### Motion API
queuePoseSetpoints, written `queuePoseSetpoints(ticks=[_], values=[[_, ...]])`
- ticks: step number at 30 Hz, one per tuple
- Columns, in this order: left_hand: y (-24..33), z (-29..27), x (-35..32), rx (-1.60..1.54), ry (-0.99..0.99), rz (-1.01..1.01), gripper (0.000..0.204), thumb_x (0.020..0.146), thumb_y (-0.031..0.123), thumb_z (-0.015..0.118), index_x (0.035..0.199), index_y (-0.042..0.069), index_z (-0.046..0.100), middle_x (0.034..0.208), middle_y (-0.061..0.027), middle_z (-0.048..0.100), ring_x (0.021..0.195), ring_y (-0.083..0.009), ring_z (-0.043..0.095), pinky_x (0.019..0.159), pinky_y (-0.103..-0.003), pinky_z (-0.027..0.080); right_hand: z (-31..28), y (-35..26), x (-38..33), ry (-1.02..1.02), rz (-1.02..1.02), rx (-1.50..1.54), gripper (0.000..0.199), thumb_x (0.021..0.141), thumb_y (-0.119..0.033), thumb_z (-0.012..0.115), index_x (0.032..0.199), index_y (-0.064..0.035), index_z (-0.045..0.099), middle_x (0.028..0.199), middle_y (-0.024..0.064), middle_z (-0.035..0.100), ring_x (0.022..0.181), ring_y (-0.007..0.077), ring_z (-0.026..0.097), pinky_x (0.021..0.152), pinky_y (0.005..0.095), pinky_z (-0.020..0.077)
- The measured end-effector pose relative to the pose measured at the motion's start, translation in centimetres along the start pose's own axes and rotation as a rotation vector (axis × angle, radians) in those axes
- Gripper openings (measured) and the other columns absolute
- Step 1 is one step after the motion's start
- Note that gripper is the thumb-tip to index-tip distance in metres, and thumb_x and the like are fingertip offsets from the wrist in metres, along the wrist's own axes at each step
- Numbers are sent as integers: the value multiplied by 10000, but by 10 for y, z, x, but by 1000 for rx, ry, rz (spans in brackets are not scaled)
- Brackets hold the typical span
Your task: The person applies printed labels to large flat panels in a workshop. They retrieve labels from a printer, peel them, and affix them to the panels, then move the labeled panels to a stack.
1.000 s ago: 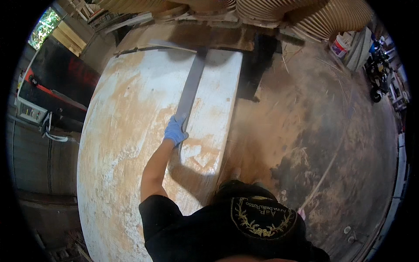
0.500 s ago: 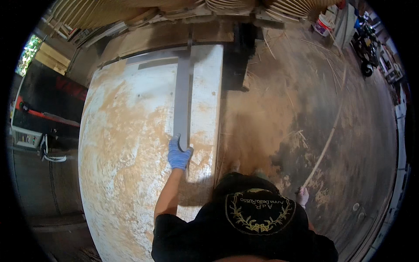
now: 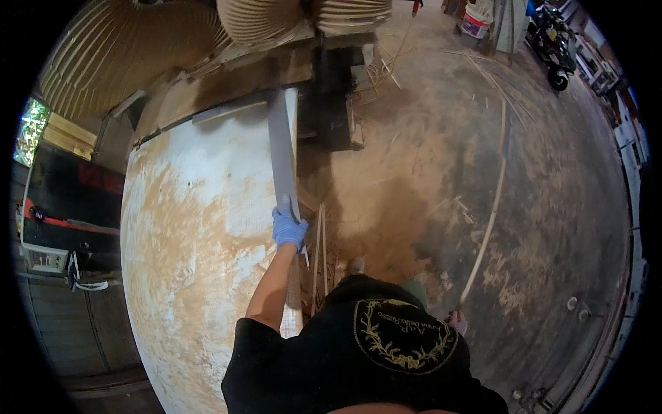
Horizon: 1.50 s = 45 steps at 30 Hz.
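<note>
Gripping long flat grey strip [image 3: 281, 148] in blue-gloved left hand [image 3: 289, 228] — holding long thin pale stick [image 3: 492, 214] in right hand [image 3: 456, 321] — ideally steadying strip level against dusty white tabletop [image 3: 200, 241].

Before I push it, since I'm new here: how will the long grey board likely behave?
The grey board is probably fairly stiff: its edges look nearly straight beyond the left hand. Its broad, flat shape makes rolling unlikely. Tan dust on the white tabletop may let it slide easily.

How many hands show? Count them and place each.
2: the left hand, blue-gloved, holding the grey strip; the right hand, partly hidden, at the near end of the pale stick.
</note>
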<state>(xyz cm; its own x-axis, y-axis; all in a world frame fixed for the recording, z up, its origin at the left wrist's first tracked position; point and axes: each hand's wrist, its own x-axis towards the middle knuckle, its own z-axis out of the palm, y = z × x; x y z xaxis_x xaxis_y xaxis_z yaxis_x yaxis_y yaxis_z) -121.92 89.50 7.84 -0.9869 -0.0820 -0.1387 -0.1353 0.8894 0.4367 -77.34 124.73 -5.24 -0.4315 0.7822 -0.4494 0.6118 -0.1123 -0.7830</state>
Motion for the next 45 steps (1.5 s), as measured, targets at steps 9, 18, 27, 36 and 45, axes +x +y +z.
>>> queuePoseSetpoints(ticks=[9, 18, 27, 36, 45], values=[[80, 62, -74, -45, -39, -32, 789, 630, 133, 694, 1313, 253, 318, 1289, -151, 311, 1074, -332, 459, 897, -361, 417, -128, 67, 87, -13, -3, 60, 310, 898, -254, 409, 933, 19, 552, 760, 74, 596, 641, 172, 540, 577, 283, 424], [128, 150, -219, -101, -36, 10, 696, 631, 156, 666, 1260, 127, 370, 1246, -187, 353, 1181, -343, 334, 959, -399, 330, -215, 13, 160, 165, -23, -401, 317, 854, -284, 455, 882, 13, 562, 728, 141, 599, 681, 242, 588, 611, 351, 437], [180, 214, -226, 5, -227, 225, 553, 609, 124, 696, 1117, 171, 484, 1194, -178, 406, 1016, -366, 480, 860, -391, 425, -205, -57, 339, 187, 87, -674, 328, 815, -382, 471, 954, -112, 595, 860, 167, 600, 824, 368, 558, 707, 425, 441], [492, 307, 33, -165, -598, 706, 561, 603, 166, 676, 1125, 168, 471, 1158, -136, 455, 1045, -324, 474, 865, -396, 417, -261, -180, 509, 176, 115, -645, 378, 820, -397, 415, 883, -74, 600, 842, 183, 595, 791, 351, 566, 733, 426, 439], [976, 461, 247, -444, 58, 1037, 774, 671, 376, 700, 1273, 75, 318, 1254, -188, 381, 1123, -336, 396, 846, -443, 403, -325, -334, 671, 234, -91, -875, 346, 815, -400, 424, 868, -83, 553, 754, 176, 587, 735, 354, 564, 647, 454, 425]])
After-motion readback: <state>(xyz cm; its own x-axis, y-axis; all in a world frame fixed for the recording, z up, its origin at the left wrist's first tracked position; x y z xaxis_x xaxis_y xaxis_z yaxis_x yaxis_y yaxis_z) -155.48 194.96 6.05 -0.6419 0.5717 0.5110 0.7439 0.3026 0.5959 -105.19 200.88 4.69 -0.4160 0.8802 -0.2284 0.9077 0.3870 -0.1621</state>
